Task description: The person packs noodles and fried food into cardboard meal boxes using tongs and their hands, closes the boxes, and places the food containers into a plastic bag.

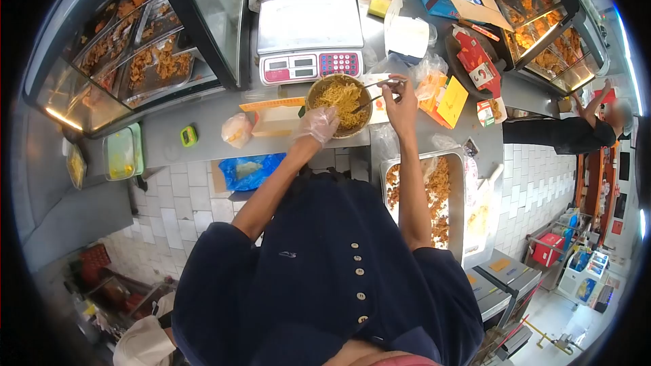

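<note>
Right hand (pixel 400 98) fingers clamped on metal tongs (pixel 374 83), long axis slanting left into noodles (pixel 344 95). Noodles left of those fingers, inside bowl (pixel 351 135), at desk (pixel 159 146) near edge. Gloved left hand (pixel 319 124) nearer, by bowl's near-left rim, grip unclear. Right forearm points far.

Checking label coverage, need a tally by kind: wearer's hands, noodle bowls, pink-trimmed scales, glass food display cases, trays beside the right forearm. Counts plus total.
Wearer's hands: 2 (gloved left hand, right hand)
Noodle bowl: 1
Pink-trimmed scale: 1
Display cases: 2 (left case, right case)
Tray of fried pieces: 1
Total: 7
</note>
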`<state>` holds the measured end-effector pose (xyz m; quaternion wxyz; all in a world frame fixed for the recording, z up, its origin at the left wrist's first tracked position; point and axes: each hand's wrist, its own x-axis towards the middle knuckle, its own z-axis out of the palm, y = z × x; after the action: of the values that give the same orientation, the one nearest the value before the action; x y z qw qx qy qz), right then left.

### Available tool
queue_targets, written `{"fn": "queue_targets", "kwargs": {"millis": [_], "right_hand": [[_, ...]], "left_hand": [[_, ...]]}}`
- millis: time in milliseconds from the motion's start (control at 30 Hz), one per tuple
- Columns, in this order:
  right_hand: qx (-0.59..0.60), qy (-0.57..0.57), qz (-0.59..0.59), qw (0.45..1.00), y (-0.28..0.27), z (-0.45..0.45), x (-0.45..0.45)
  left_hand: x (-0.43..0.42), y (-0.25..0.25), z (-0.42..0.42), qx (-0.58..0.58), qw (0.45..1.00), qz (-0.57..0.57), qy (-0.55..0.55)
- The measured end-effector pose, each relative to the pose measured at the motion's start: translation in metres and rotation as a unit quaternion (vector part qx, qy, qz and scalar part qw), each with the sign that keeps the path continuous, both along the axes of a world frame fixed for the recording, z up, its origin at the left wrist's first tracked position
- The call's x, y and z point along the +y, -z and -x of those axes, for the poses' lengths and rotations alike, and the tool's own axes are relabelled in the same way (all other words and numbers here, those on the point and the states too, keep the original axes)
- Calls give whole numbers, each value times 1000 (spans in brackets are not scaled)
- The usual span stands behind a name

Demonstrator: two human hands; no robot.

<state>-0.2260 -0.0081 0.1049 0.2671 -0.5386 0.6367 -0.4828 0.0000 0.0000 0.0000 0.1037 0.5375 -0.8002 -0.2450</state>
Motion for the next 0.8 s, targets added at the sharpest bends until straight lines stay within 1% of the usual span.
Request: {"fn": "queue_targets", "kwargs": {"millis": [67,100,133,167,200,267,300,367,400,467,500,533,567,600,667,700,733,800], "right_hand": [[-4,-26,-5,1000,4,-5,3],[10,-25,-30,999,5,10,21],[23,-24,-38,999,3,14,30],[23,-23,-28,999,5,6,25],[18,-18,-19,999,4,-11,18],[29,-36,-19,999,7,-9,20],[34,-53,-21,998,6,-12,23],[50,-65,-17,996,2,-14,25],[65,-74,-11,995,-2,-15,23],[46,-62,4,997,-4,-11,22],[27,-51,13,998,-5,-6,24],[27,-48,15,998,-5,-1,24],[0,-26,6,1000,-4,4,23],[-27,-4,-4,1000,-3,8,24],[-48,-3,-3,999,1,13,23],[-67,-2,-3,998,4,15,22],[-69,0,-4,998,10,15,23],[-11,-11,-49,999,19,14,25]], "left_hand": [[4,9,-8,112,989,63,-68],[25,10,12,125,989,38,-70],[34,4,20,149,985,46,-78],[24,-3,16,162,981,73,-84],[12,-7,10,150,982,83,-82],[2,-12,32,219,949,199,-110],[-1,-13,33,217,950,197,-111],[-16,-15,38,167,981,82,-46],[-26,-11,37,167,981,86,-45],[-39,8,34,41,997,63,-20],[-40,9,32,41,997,63,-17],[-42,10,29,30,998,36,-41],[-43,12,26,18,998,8,-66],[-38,8,23,17,998,7,-65],[-29,1,18,94,991,-17,-90],[-28,-2,19,94,991,-18,-90],[-24,-6,22,102,989,-29,-106],[-15,-13,22,111,985,-44,-122]]}}
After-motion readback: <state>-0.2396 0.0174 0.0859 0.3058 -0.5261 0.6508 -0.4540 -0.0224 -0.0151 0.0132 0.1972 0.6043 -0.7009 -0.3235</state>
